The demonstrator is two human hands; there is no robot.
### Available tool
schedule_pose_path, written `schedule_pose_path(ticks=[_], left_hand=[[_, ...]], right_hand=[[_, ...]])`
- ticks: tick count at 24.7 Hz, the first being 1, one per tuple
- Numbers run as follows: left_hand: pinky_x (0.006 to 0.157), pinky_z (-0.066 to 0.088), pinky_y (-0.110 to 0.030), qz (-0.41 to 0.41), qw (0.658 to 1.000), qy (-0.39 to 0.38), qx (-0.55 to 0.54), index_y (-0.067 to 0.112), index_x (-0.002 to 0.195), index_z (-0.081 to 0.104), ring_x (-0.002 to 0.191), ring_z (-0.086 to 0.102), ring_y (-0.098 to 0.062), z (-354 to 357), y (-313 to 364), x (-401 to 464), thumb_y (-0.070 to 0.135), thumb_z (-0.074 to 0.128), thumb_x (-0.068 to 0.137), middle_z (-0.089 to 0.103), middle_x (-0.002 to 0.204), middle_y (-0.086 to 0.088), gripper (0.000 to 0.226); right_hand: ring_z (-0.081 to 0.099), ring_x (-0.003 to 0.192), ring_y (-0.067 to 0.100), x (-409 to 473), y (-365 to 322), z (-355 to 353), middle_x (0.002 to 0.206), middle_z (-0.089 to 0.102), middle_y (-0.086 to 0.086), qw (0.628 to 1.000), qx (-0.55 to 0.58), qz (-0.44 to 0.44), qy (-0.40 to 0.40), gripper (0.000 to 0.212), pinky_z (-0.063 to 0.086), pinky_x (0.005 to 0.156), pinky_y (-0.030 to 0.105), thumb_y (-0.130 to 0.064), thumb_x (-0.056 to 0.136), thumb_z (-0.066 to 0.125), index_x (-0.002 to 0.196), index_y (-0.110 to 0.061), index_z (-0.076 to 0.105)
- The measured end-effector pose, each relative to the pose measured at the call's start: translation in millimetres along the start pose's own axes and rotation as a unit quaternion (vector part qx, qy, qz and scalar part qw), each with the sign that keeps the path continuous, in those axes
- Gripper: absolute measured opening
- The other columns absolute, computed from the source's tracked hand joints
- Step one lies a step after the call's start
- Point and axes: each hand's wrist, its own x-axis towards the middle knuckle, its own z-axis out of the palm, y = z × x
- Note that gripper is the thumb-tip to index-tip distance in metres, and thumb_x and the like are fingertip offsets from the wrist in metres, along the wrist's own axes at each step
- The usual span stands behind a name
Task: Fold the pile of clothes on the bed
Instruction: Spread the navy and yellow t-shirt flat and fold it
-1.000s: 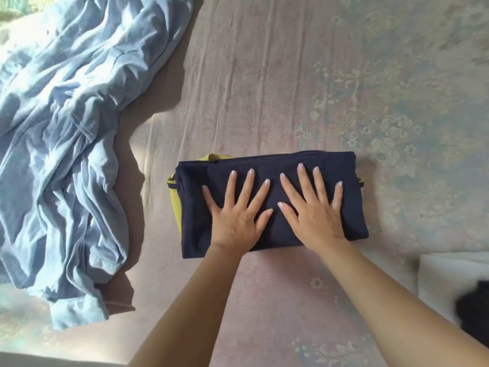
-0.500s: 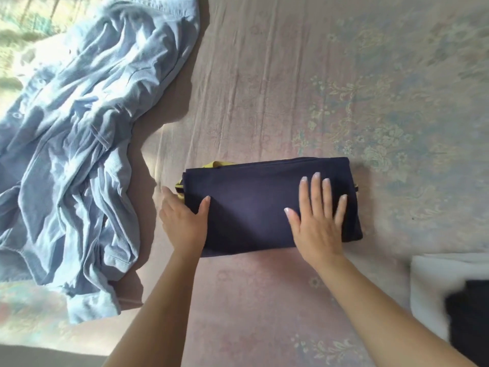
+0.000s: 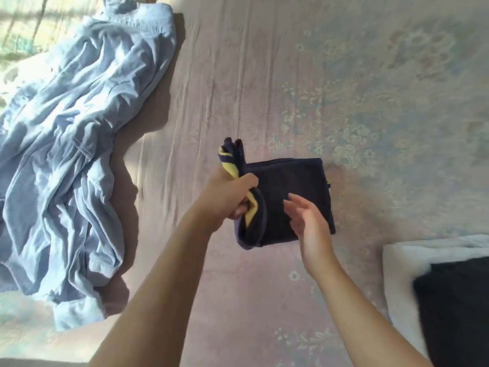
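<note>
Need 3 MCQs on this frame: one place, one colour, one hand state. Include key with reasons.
1. Where does the light blue shirt lie relative to the navy garment?
A. On the person's left
B. On the person's right
C. On top of it

2. What second colour shows on the navy garment?
A. Red
B. Yellow
C. White

3. What is the left hand doing?
A. Lying flat on the bed
B. Gripping the garment's raised end
C. Holding the shirt

Key: 1 A, the shirt sprawls at the left edge. 2 B, yellow trim shows beside the fist. 3 B, fingers curl round bunched fabric; right hand is open.
</note>
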Motion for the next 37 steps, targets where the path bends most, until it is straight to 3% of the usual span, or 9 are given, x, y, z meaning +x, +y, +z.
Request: schedule_pose_path(ticks=[4, 9, 12, 14, 21, 24, 27, 32, 37], left_hand=[[0.080, 0.044, -0.039, -0.003, 0.994, -0.017, 0.109, 0.000, 0.148, 0.003, 0.098, 0.060, -0.037, 112, -6, 25, 0.022, 0.040, 0.100, 0.058, 0.112, -0.031, 0.065], [0.073, 0.048, -0.035, 0.076, 0.990, -0.042, 0.107, 0.007, 0.137, 0.042, 0.073, 0.057, -0.023, 109, -37, 37, 0.024, 0.028, 0.102, 0.064, 0.090, -0.012, 0.042], [0.105, 0.038, -0.042, 0.333, 0.841, 0.161, 0.394, 0.006, 0.142, 0.039, 0.127, 0.046, -0.034, 84, -79, 40, 0.029, 0.033, 0.099, 0.050, 0.137, -0.018, 0.050], [0.118, 0.011, -0.045, 0.277, 0.764, 0.081, 0.577, 0.017, 0.151, 0.003, 0.146, -0.003, -0.029, 81, -100, 46, 0.047, 0.022, 0.098, 0.008, 0.159, -0.013, 0.063], [0.105, -0.024, -0.062, 0.144, 0.688, 0.076, 0.707, 0.028, 0.131, -0.045, 0.137, -0.035, -0.020, 84, -126, 71, 0.061, -0.010, 0.085, -0.041, 0.146, -0.002, 0.067], [0.110, -0.005, -0.066, 0.246, 0.672, 0.052, 0.697, 0.023, 0.149, -0.012, 0.147, -0.003, -0.027, 73, -102, 66, 0.067, 0.009, 0.088, -0.010, 0.158, -0.011, 0.078], [0.106, 0.023, -0.067, 0.449, 0.543, -0.012, 0.710, 0.015, 0.149, 0.024, 0.141, 0.023, -0.034, 41, -85, 71, 0.085, 0.027, 0.073, 0.022, 0.153, -0.018, 0.104], [0.106, -0.020, -0.062, 0.344, 0.389, -0.128, 0.845, 0.015, 0.142, -0.033, 0.139, -0.022, -0.034, 30, -82, 113, 0.093, 0.049, 0.048, -0.024, 0.151, -0.019, 0.146], [0.096, 0.042, -0.060, 0.510, 0.390, -0.073, 0.763, 0.017, 0.131, 0.057, 0.122, 0.053, -0.036, 35, -69, 106, 0.029, 0.067, 0.080, 0.053, 0.135, -0.021, 0.054]], right_hand=[[0.067, 0.097, 0.012, 14, -33, -44, 0.107, 0.071, -0.001, 0.996, 0.068, 0.057, 0.011, 0.062, 0.049, 0.080, 0.029, -0.071, 0.084, 0.032, 0.113, -0.026, 0.064], [0.057, 0.059, 0.003, 35, -23, -45, 0.062, 0.062, -0.011, 0.978, -0.198, -0.020, 0.066, 0.031, 0.040, 0.054, 0.012, -0.041, 0.094, 0.053, 0.069, -0.023, 0.057], [0.055, 0.072, 0.023, 42, -7, -60, 0.071, 0.055, -0.001, 0.935, -0.313, -0.048, 0.163, 0.030, 0.035, 0.055, 0.031, -0.034, 0.097, 0.048, 0.073, -0.016, 0.046], [0.056, 0.084, 0.033, 50, 4, -65, 0.086, 0.058, 0.009, 0.890, -0.406, -0.042, 0.204, 0.026, 0.035, 0.062, 0.035, -0.035, 0.098, 0.044, 0.086, -0.012, 0.044], [0.051, 0.108, 0.036, 74, 21, -57, 0.122, 0.053, 0.023, 0.758, -0.619, -0.056, 0.198, 0.051, 0.039, 0.088, 0.045, -0.036, 0.099, 0.039, 0.131, 0.005, 0.041], [0.054, 0.117, 0.033, 54, 2, -50, 0.134, 0.049, 0.023, 0.657, -0.694, -0.206, 0.211, 0.065, 0.043, 0.096, 0.042, -0.039, 0.093, 0.043, 0.139, 0.007, 0.037], [0.030, 0.138, 0.039, 30, 18, -59, 0.148, 0.031, 0.028, 0.597, -0.696, -0.397, 0.048, 0.097, 0.027, 0.111, 0.052, -0.071, 0.082, 0.037, 0.142, 0.006, 0.034], [0.001, 0.143, 0.044, 46, 41, -69, 0.154, 0.002, 0.030, 0.552, -0.808, -0.186, -0.093, 0.155, 0.007, 0.113, 0.061, -0.088, 0.038, 0.060, 0.148, 0.001, -0.003], [0.032, 0.138, 0.036, 49, 33, -66, 0.148, 0.033, 0.024, 0.591, -0.776, -0.211, -0.061, 0.114, 0.035, 0.107, 0.052, -0.069, 0.059, 0.067, 0.145, -0.004, 0.031]])
